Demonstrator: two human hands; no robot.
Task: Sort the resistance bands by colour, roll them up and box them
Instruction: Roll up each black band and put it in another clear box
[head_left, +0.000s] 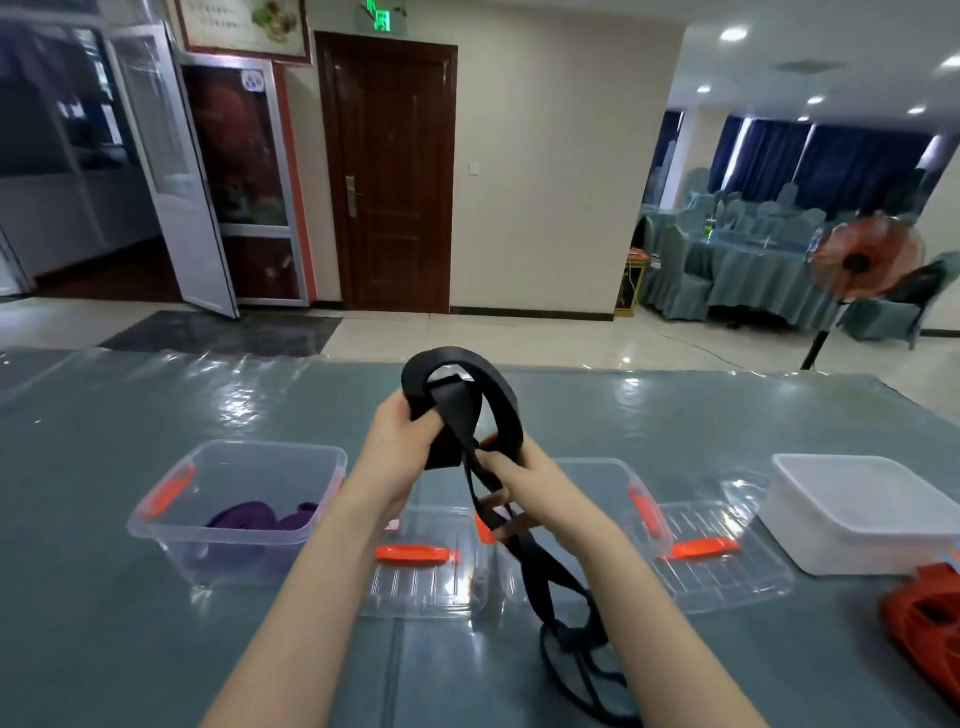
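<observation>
A black resistance band (498, 410) is raised above the table, its top wound into a loose coil. My left hand (402, 441) grips the coil's left side. My right hand (511, 480) pinches the strands just below the coil. The band's tail (571, 649) hangs down and lies in loops on the table near the front edge. Purple bands (249, 519) lie rolled in the clear box (171, 540) at the left. A second clear box (641, 499) stands behind my right forearm, its inside mostly hidden.
Two clear lids with orange clips (415, 555) (727, 561) lie flat on the teal table (104, 467). A white lidded container (862, 514) stands at the right. Orange bands (924, 623) lie at the right edge. A standing fan (857, 265) is beyond the table.
</observation>
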